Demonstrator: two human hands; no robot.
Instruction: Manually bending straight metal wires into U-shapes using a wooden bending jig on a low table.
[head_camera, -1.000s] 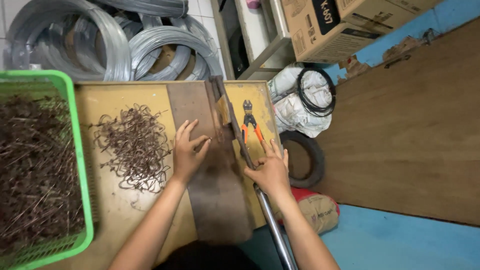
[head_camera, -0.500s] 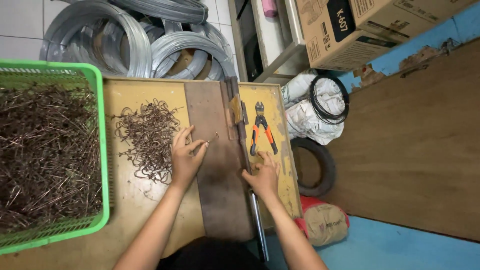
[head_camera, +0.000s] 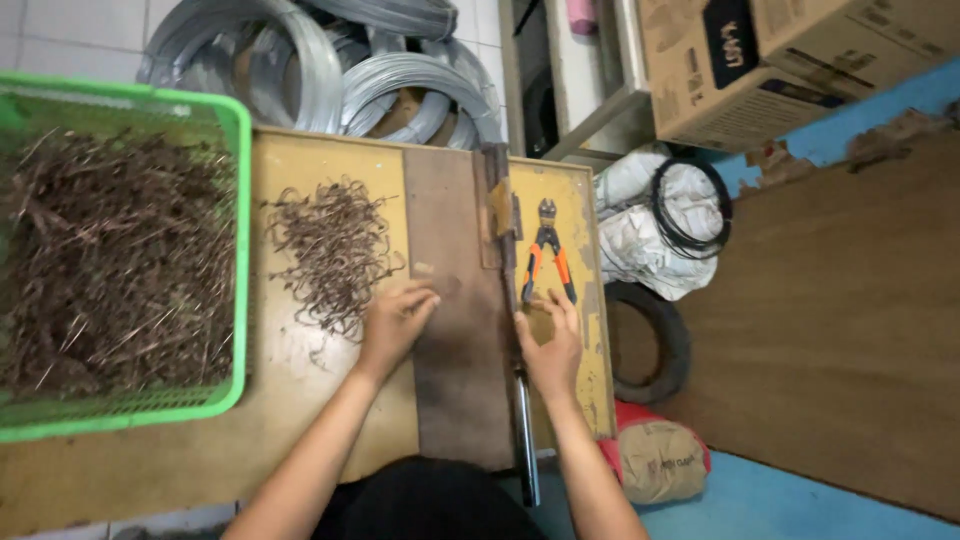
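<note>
A heap of bent brown wire pieces (head_camera: 335, 250) already lies on the yellow wooden workbench (head_camera: 300, 400), while the green plastic basket (head_camera: 238, 250) beside it is full of straight rusty wire lengths (head_camera: 110, 270), so most of the work looks left. The left hand (head_camera: 395, 322) rests at the heap's edge, fingers loosely curled on the dark metal plate (head_camera: 455, 350). The right hand (head_camera: 548, 345) lies flat by the long steel lever (head_camera: 522, 420), just below the orange-handled pliers (head_camera: 545, 262). Since a second ago, both hands have drawn nearer together.

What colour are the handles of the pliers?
Orange and black handles on the pliers, seen in the head view.
</note>
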